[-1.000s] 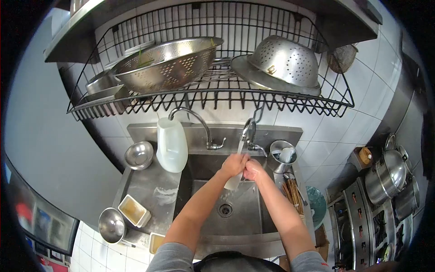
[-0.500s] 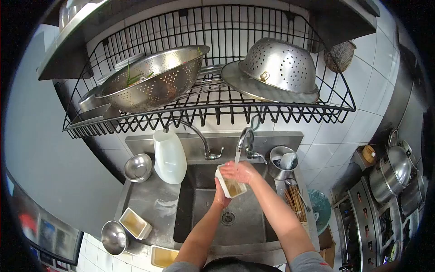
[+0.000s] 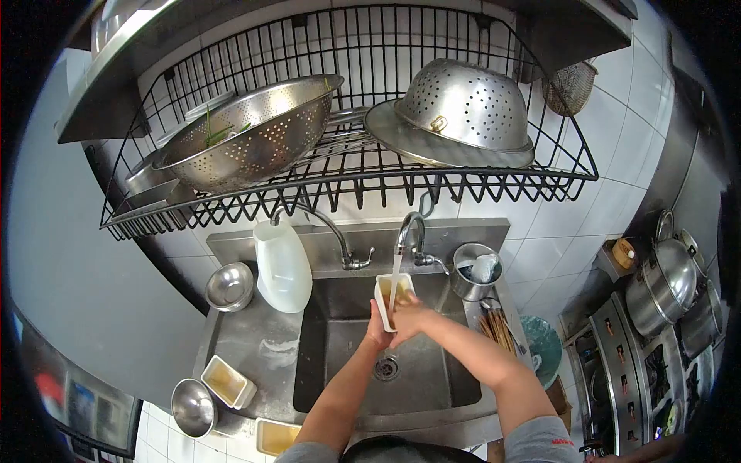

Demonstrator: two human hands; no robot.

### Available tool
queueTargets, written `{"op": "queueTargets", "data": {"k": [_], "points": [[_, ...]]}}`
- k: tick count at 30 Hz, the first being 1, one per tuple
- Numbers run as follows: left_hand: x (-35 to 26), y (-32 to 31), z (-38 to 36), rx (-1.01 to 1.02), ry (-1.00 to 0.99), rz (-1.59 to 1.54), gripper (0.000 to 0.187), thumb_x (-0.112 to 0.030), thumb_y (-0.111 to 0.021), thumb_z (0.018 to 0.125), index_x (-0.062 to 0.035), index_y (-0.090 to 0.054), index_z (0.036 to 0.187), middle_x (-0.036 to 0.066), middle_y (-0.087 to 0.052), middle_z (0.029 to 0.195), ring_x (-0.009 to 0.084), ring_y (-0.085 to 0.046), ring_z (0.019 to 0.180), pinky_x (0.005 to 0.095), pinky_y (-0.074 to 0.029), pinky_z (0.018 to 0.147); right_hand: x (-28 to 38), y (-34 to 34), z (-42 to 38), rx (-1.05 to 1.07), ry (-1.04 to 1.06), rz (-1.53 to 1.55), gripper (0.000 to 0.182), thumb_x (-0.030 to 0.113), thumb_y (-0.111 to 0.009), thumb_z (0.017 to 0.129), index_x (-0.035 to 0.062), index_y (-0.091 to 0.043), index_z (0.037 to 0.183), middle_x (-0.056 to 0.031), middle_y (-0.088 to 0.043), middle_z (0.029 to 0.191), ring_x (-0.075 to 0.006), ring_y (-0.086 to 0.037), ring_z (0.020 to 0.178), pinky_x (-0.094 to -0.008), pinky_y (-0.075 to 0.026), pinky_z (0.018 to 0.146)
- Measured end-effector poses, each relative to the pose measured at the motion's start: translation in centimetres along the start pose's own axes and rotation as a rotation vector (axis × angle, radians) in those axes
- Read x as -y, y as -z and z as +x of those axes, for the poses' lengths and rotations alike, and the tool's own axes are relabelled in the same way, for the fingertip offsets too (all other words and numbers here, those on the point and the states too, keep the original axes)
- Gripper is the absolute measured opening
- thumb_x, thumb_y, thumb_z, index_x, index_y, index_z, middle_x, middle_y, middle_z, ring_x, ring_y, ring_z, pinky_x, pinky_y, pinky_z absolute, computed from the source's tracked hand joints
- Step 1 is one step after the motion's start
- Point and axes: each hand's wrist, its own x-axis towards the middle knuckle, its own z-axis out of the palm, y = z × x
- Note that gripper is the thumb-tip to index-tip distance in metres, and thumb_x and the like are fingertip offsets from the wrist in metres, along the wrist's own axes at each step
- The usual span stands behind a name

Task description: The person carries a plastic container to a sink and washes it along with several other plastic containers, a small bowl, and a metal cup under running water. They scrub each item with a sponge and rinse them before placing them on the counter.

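A white rectangular container (image 3: pixel 384 290) is held tilted over the sink by my left hand (image 3: pixel 377 330), whose fingers are wrapped round its left side and lower end. Water from the right faucet (image 3: pixel 411 235) runs into it. My right hand (image 3: pixel 409 318) reaches over the container's right edge, its fingers down at the inside and mostly hidden. Below both hands lies the steel sink (image 3: pixel 340 363) with its round drain (image 3: pixel 386 368).
On the left counter stand a white plastic jug (image 3: pixel 283 270), steel bowls (image 3: pixel 229 287) and another white container (image 3: pixel 228 382). A steel pot (image 3: pixel 476 272) and a bundle of chopsticks (image 3: pixel 502 330) sit on the right. Overhead hangs a black wire rack (image 3: pixel 370 181) with colanders (image 3: pixel 255 147).
The container has turned more upright and shifted slightly up under the stream. My right hand has dropped from beneath the faucet to the container's lower right side.
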Motion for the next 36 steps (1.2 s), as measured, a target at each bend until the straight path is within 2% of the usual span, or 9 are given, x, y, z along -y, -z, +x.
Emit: {"op": "queueTargets", "data": {"k": [1, 7, 13, 17, 19, 21, 26, 32, 36], "points": [[0.3, 1.7, 1.4, 0.186, 0.029, -0.101, 0.077, -0.073, -0.016, 0.08, -0.0191, -0.038, 0.13, 0.004, -0.046, 0.127, 0.0262, -0.044, 0.116, 0.0456, -0.042, 0.087, -0.4, 0.3, -0.1, 0.066, -0.074, 0.061, 0.07, 0.059, -0.062, 0.065, 0.0085, -0.059, 0.114, -0.0149, -0.035, 0.137, -0.0298, -0.011, 0.135, -0.0432, -0.002, 0.109], [0.1, 3.2, 2.2, 0.138, -0.008, 0.074, 0.079, -0.074, -0.014, 0.078, -0.0183, -0.042, 0.126, 0.006, -0.051, 0.119, 0.0272, -0.051, 0.107, 0.0483, -0.044, 0.082, -0.1, 0.1, -0.1, 0.137, -0.111, 0.143, 0.038, 0.04, -0.062, 0.076, 0.0075, -0.066, 0.097, -0.0141, -0.063, 0.096, -0.0274, -0.055, 0.103, -0.0493, -0.024, 0.1], [0.2, 5.2, 6.1, -0.121, 0.079, 0.039, 0.057, -0.055, -0.029, 0.089, -0.0098, -0.049, 0.118, 0.009, -0.059, 0.103, 0.0268, -0.059, 0.086, 0.042, -0.049, 0.068, -0.9, -2.2, -0.9, -0.54, -0.252, 0.918, 0.025, 0.028, -0.061, 0.08, 0.0039, -0.062, 0.088, -0.0145, -0.061, 0.071, -0.0228, -0.061, 0.067, -0.0347, -0.044, 0.06], [-0.3, 3.5, 8.6, -0.274, -0.184, 0.768, 0.044, -0.036, -0.036, 0.089, -0.0006, -0.06, 0.097, 0.018, -0.063, 0.087, 0.0328, -0.062, 0.082, 0.0417, -0.048, 0.072, -2.4, -4.9, 0.4, -0.861, -0.447, 1.065, 0.027, 0.027, -0.055, 0.085, -0.0002, -0.059, 0.083, -0.0138, -0.058, 0.066, -0.0184, -0.051, 0.057, -0.034, -0.04, 0.055], [-2.1, -1.3, 5.4, -0.451, -0.37, 1.397, 0.044, -0.033, -0.037, 0.087, 0.0026, -0.063, 0.087, 0.022, -0.063, 0.081, 0.0363, -0.062, 0.083, 0.0428, -0.047, 0.075, -3.5, -6.3, 1.6, -0.888, -0.605, 1.047, 0.027, 0.026, -0.051, 0.086, -0.0001, -0.059, 0.084, -0.0186, -0.058, 0.072, -0.0308, -0.056, 0.069, -0.0393, -0.042, 0.061], [-2.1, -2.5, 5.3, -0.446, -0.471, 1.401, 0.043, -0.031, -0.037, 0.088, 0.0042, -0.062, 0.086, 0.024, -0.062, 0.082, 0.0387, -0.059, 0.087, 0.0456, -0.046, 0.077, -4.2, -6.8, 2.4, -0.912, -0.728, 1.055, 0.029, 0.026, -0.047, 0.087, -0.0006, -0.059, 0.083, -0.0221, -0.059, 0.079, -0.0405, -0.056, 0.075, -0.0441, -0.042, 0.066], [-1.5, -3.4, 3.5, -0.311, -0.666, 1.788, 0.032, -0.022, -0.038, 0.087, -0.0026, -0.055, 0.107, 0.022, -0.058, 0.097, 0.0401, -0.055, 0.093, 0.0492, -0.043, 0.079, -2.9, -5.6, 3.6, -0.819, -0.733, 1.565, 0.024, 0.02, -0.048, 0.088, -0.0017, -0.059, 0.086, -0.0134, -0.061, 0.079, -0.0272, -0.057, 0.072, -0.0365, -0.043, 0.063], [-4.7, -0.7, -2.0, 0.017, -1.049, 1.523, 0.052, -0.028, -0.06, 0.079, -0.006, -0.044, 0.123, 0.02, -0.048, 0.114, 0.0349, -0.047, 0.107, 0.0411, -0.039, 0.091, -2.5, -2.7, 5.5, -0.617, -0.696, 2.214, 0.022, 0.016, -0.048, 0.087, -0.0032, -0.058, 0.087, -0.0124, -0.059, 0.08, -0.0242, -0.059, 0.074, -0.0365, -0.046, 0.061], [-4.4, 0.5, -2.4, -0.029, -0.691, 0.966, 0.066, -0.035, -0.068, 0.075, -0.0069, -0.039, 0.128, 0.016, -0.055, 0.111, 0.0239, -0.054, 0.101, 0.0335, -0.04, 0.089, -2.7, -3.0, 6.6, -0.523, -0.442, 2.265, 0.026, 0.02, -0.049, 0.088, -0.0045, -0.055, 0.095, -0.0123, -0.058, 0.085, -0.0244, -0.058, 0.076, -0.0369, -0.047, 0.065]]}}
